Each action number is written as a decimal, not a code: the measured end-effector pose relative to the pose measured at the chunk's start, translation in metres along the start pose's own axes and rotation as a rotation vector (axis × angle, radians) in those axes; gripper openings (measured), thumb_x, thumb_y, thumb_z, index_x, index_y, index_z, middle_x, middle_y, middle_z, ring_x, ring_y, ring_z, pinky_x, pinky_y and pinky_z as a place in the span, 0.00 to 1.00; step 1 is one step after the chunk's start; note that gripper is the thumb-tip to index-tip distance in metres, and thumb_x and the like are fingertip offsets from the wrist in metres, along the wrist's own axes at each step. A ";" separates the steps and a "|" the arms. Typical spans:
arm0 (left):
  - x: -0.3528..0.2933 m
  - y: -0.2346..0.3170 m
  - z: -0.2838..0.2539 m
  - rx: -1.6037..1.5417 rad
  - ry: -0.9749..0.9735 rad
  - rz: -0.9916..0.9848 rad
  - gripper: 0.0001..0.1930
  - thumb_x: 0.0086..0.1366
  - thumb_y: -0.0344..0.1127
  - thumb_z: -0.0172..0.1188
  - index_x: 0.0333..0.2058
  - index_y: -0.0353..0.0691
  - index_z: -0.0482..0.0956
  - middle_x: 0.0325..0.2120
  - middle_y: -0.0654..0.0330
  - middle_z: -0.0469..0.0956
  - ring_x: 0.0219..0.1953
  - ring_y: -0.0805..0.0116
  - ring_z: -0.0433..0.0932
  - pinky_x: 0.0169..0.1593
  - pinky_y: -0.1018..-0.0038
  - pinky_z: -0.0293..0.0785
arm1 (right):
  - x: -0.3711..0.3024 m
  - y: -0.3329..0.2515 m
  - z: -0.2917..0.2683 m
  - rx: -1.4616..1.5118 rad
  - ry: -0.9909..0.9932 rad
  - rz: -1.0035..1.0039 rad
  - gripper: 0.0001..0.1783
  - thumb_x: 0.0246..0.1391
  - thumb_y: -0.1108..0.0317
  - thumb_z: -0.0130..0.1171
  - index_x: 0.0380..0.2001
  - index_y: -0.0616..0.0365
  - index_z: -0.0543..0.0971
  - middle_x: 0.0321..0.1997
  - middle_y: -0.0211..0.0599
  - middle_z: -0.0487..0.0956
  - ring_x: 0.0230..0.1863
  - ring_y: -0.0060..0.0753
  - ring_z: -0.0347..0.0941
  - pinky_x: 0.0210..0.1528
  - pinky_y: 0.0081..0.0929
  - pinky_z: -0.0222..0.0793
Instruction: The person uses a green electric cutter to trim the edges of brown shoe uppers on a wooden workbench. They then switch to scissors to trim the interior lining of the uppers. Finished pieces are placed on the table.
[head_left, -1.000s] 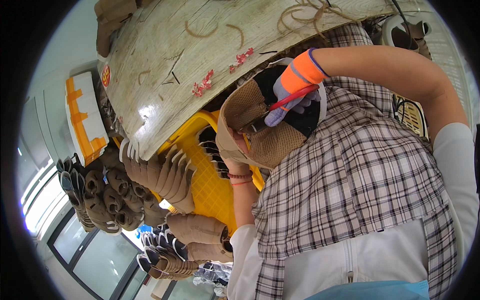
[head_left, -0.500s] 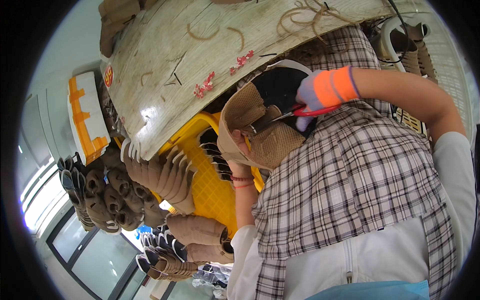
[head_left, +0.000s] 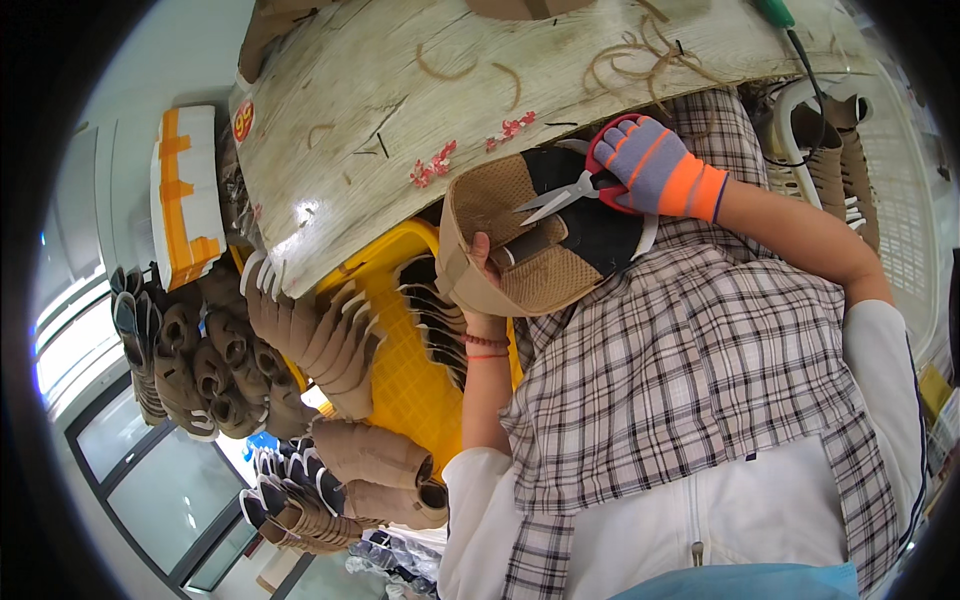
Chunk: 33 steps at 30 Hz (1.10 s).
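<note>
My left hand (head_left: 482, 256) grips a tan shoe upper (head_left: 556, 280) at its left edge, thumb over the rim and the other fingers hidden behind it. The upper is spread open, showing tan mesh and a black lining inside, with white edging at its right end. A grey-violet and orange glove covers my right hand (head_left: 652, 170), which is closed round the red handles of a pair of scissors (head_left: 566, 198). Their blades stand apart and point left over the inside of the upper. Whether they touch it I cannot tell.
A worn wooden table (head_left: 340, 200) with loose cord (head_left: 655, 65) and thread scraps lies ahead. Under its edge sits a yellow basket (head_left: 415, 370). Stacked tan uppers (head_left: 320, 345) stand at left. A white crate (head_left: 895, 200) with more uppers is at right.
My right hand has risen with the scissors, pulling the blades back from deep inside the upper, and they now show spread apart. The upper has tilted, showing more of its inside.
</note>
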<state>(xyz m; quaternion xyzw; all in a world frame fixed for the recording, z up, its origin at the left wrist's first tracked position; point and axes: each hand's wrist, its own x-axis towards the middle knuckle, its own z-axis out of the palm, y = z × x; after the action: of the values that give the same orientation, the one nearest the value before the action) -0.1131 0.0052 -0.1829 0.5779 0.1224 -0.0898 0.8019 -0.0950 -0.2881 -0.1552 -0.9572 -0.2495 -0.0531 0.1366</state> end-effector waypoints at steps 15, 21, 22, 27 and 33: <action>-0.058 0.175 0.084 0.611 -0.218 0.669 0.08 0.58 0.28 0.58 0.36 0.35 0.82 0.57 0.39 0.66 0.54 0.45 0.73 0.58 0.57 0.69 | -0.086 0.056 -0.036 0.117 0.207 0.251 0.16 0.35 0.66 0.67 0.29 0.53 0.72 0.32 0.38 0.78 0.35 0.47 0.74 0.37 0.38 0.70; 0.032 0.274 0.036 1.590 0.014 1.199 0.18 0.58 0.20 0.46 0.40 0.40 0.82 0.48 0.52 0.76 0.50 0.54 0.73 0.54 0.64 0.66 | -0.079 0.048 -0.032 0.163 0.303 0.264 0.15 0.36 0.66 0.67 0.28 0.53 0.73 0.30 0.38 0.77 0.32 0.46 0.74 0.35 0.38 0.69; 0.071 0.275 0.008 1.590 0.006 1.129 0.19 0.57 0.18 0.44 0.41 0.41 0.81 0.44 0.52 0.78 0.47 0.54 0.74 0.54 0.65 0.67 | -0.078 0.048 -0.029 0.198 0.306 0.268 0.16 0.34 0.68 0.67 0.29 0.54 0.73 0.30 0.37 0.77 0.32 0.46 0.74 0.35 0.39 0.69; 0.171 0.254 -0.031 1.516 -0.269 0.795 0.15 0.57 0.21 0.47 0.39 0.40 0.80 0.40 0.50 0.79 0.45 0.51 0.77 0.51 0.65 0.71 | -0.078 0.052 -0.026 0.203 0.271 0.246 0.15 0.36 0.66 0.68 0.28 0.53 0.74 0.29 0.37 0.77 0.32 0.46 0.74 0.35 0.37 0.70; 0.154 0.241 0.099 1.852 -0.353 0.817 0.14 0.58 0.28 0.47 0.38 0.38 0.82 0.33 0.46 0.79 0.44 0.48 0.76 0.47 0.60 0.72 | -0.078 0.050 -0.036 0.254 0.328 0.298 0.17 0.31 0.68 0.69 0.26 0.54 0.72 0.29 0.37 0.78 0.31 0.47 0.74 0.33 0.38 0.70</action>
<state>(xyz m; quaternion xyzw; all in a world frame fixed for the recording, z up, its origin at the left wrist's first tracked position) 0.1121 -0.0124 0.0189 0.9459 -0.3205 0.0472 0.0176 -0.1395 -0.3764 -0.1459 -0.9372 -0.0849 -0.1552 0.3007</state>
